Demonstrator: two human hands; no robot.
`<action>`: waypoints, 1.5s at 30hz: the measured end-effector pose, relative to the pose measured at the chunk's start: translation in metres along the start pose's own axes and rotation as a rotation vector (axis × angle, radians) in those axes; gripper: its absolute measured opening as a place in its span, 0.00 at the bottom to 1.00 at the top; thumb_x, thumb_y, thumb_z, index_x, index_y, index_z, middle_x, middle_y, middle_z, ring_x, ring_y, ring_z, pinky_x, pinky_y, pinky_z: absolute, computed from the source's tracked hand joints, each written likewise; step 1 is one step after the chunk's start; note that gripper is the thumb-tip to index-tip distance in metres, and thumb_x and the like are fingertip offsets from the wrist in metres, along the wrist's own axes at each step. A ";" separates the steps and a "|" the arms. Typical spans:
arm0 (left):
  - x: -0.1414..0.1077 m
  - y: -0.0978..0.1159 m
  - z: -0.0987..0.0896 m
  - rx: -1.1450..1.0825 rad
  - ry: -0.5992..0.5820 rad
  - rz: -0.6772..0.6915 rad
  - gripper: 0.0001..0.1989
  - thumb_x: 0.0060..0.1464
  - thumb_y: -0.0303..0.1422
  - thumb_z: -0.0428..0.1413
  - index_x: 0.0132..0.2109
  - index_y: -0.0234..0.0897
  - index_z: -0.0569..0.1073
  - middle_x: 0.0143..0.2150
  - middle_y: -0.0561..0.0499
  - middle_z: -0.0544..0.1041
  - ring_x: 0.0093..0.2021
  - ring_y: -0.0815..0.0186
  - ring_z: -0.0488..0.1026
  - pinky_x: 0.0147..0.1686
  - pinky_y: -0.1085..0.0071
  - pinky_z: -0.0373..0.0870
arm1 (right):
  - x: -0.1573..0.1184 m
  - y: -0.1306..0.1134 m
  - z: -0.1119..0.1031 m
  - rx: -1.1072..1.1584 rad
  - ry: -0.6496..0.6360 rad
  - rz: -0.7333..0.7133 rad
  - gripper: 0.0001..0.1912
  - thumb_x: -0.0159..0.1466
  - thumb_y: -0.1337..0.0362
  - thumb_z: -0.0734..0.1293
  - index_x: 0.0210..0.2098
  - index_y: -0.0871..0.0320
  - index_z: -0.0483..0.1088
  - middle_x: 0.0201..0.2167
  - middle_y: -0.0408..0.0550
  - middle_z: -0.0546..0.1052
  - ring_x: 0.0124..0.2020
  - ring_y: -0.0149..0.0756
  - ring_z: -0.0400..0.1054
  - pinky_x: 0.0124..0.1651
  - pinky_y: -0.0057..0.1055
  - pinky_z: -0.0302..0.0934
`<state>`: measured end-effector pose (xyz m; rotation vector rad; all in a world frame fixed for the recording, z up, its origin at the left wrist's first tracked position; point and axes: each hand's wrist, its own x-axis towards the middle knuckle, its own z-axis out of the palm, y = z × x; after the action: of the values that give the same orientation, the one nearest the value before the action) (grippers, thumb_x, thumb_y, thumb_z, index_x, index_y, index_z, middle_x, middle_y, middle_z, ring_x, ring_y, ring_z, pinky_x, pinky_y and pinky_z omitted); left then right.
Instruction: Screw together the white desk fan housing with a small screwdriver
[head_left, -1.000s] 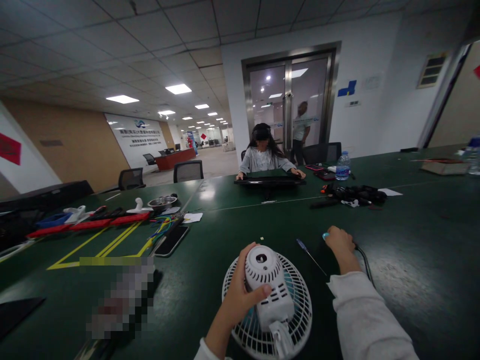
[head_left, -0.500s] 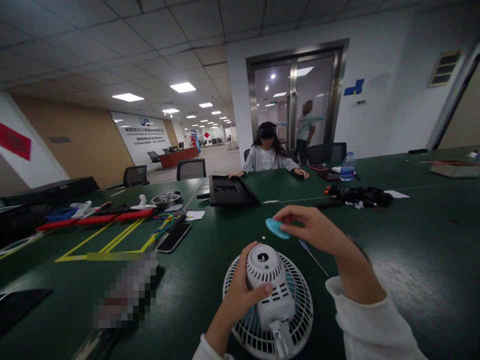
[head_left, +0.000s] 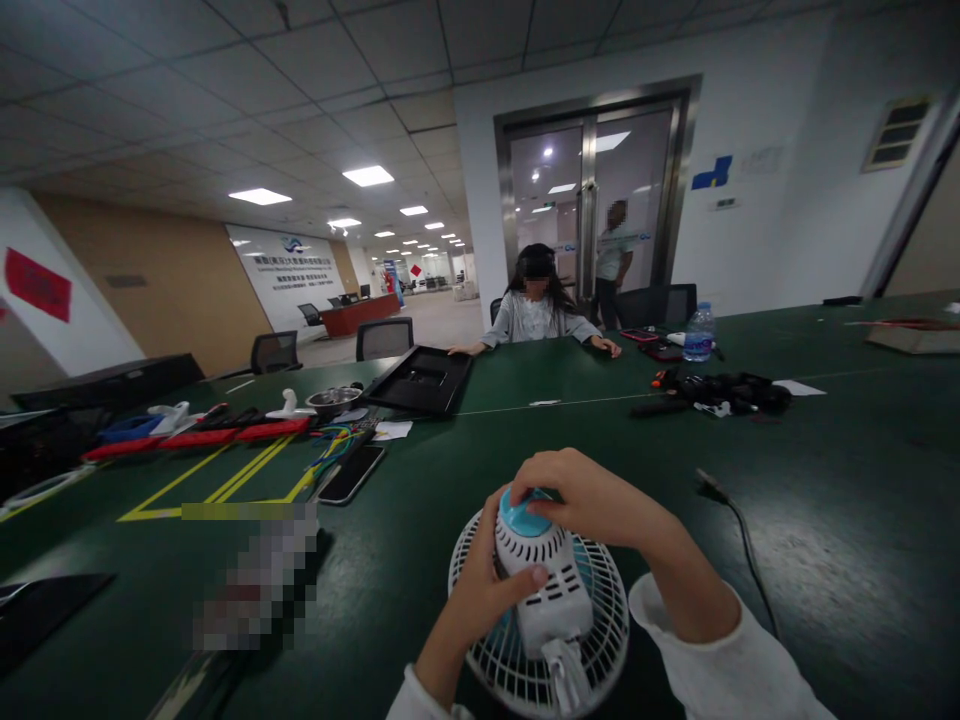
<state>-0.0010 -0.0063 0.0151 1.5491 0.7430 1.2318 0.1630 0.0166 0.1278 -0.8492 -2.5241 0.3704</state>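
A small white fan (head_left: 555, 605) lies with its grille (head_left: 611, 640) down on the green table, the back of its motor housing turned up toward me. My left hand (head_left: 480, 570) wraps the left side of the housing, thumb across its slots. On the housing's rounded end sits a light-blue round cap (head_left: 525, 517). My right hand (head_left: 574, 490) grips this cap from above, fingertips at its edge. Whether the cap is seated fully cannot be seen under the fingers.
A black plug with its cord (head_left: 739, 530) lies to the right. To the left are a phone (head_left: 352, 474), coloured wires and a metal bowl (head_left: 334, 398). Across the table a seated person (head_left: 536, 300) touches a black tray (head_left: 424, 380). A water bottle (head_left: 699, 333) stands at the far right.
My right hand has brought the light-blue cap down onto the fan housing's end. The black tray across the table has shifted left and now lies flatter. My left hand keeps its hold.
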 end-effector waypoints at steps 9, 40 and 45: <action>0.002 0.001 0.001 -0.030 -0.011 0.021 0.37 0.43 0.40 0.62 0.58 0.37 0.57 0.56 0.43 0.64 0.57 0.50 0.60 0.58 0.56 0.54 | 0.001 0.000 -0.001 0.033 -0.030 0.019 0.09 0.55 0.76 0.65 0.33 0.61 0.73 0.33 0.45 0.76 0.37 0.32 0.69 0.42 0.28 0.59; 0.000 -0.001 0.000 -0.041 -0.017 -0.008 0.40 0.43 0.42 0.62 0.59 0.37 0.53 0.56 0.42 0.64 0.58 0.49 0.59 0.58 0.55 0.53 | 0.008 -0.016 0.010 -0.242 -0.029 0.244 0.05 0.58 0.68 0.61 0.31 0.59 0.69 0.31 0.46 0.74 0.32 0.32 0.66 0.33 0.27 0.53; 0.000 -0.002 0.000 -0.019 -0.016 -0.006 0.39 0.43 0.41 0.62 0.59 0.38 0.53 0.58 0.43 0.62 0.59 0.49 0.58 0.59 0.56 0.51 | 0.011 -0.024 0.013 -0.311 -0.024 0.348 0.09 0.58 0.69 0.59 0.37 0.59 0.68 0.29 0.50 0.75 0.29 0.37 0.69 0.27 0.29 0.49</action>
<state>-0.0009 -0.0060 0.0133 1.5383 0.7234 1.2177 0.1366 0.0040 0.1292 -1.4182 -2.4895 0.0920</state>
